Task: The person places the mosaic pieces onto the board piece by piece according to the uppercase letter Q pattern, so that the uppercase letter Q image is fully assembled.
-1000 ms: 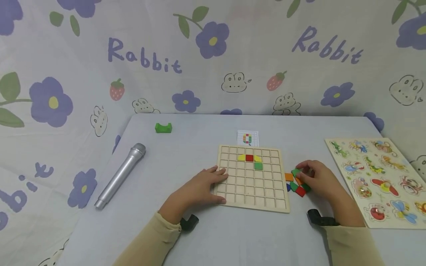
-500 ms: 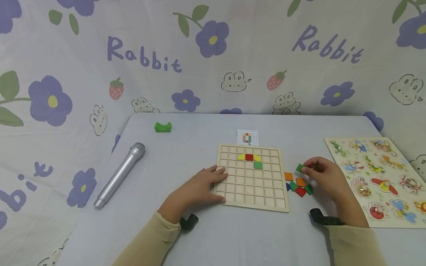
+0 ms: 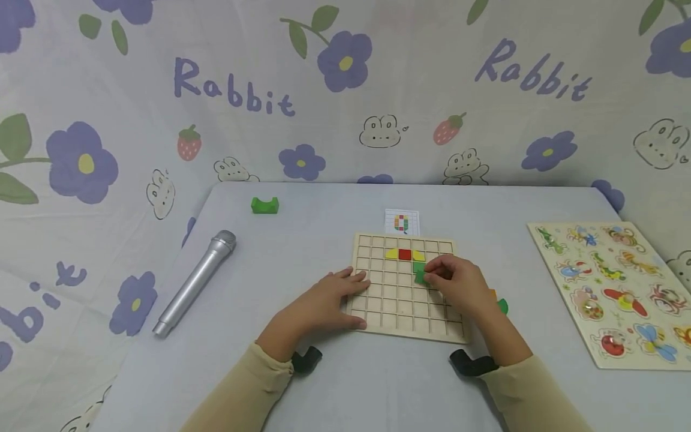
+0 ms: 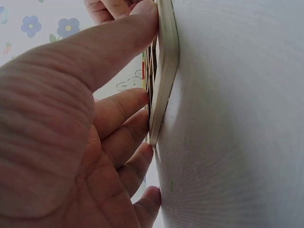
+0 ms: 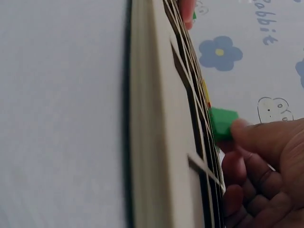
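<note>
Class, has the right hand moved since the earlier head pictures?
Yes: the right hand has moved left, from beside the wooden grid board to over its right side.

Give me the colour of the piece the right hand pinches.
The piece is green, seen best in the right wrist view.

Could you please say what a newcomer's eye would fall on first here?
Probably the square wooden grid board in the middle, where the right hand pinches a small green block and the left hand rests on the edge. Next, perhaps, the silver cylindrical microphone at left and the colourful wooden picture board at right.
</note>
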A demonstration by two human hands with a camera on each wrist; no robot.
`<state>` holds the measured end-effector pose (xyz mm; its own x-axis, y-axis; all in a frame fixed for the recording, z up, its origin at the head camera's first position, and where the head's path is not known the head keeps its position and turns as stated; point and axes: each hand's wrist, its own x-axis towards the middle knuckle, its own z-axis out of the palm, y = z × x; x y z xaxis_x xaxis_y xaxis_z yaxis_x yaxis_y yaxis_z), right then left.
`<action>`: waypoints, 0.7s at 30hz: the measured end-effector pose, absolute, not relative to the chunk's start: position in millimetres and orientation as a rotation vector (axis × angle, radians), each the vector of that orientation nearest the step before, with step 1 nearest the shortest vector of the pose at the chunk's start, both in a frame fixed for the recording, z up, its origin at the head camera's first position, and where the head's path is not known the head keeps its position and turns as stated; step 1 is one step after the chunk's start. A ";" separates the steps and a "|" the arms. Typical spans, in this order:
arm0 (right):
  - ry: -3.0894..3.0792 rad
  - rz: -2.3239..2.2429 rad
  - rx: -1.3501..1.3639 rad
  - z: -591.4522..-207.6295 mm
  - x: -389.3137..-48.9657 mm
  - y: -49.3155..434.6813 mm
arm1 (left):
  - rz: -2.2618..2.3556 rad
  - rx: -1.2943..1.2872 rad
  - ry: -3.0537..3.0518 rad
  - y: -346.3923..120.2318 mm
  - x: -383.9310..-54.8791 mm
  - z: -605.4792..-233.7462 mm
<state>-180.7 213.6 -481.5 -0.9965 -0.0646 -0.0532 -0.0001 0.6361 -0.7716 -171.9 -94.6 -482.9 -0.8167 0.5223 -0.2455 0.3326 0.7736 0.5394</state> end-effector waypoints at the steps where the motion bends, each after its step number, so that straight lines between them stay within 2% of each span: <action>1: 2.776 -1.300 -0.054 -482.3 -181.2 212.8 | 0.685 0.651 2.582 -94.3 -172.0 -482.9; 21: 2.858 -1.247 -0.077 -487.3 -176.1 214.3 | 0.681 0.665 2.591 -95.4 -173.6 -487.3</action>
<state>-176.1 214.3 -487.3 -0.9985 -0.0544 -0.0007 -0.0365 0.6792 -0.7330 -173.6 -95.4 -487.3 -0.8165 0.5276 -0.2344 0.3443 0.7708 0.5360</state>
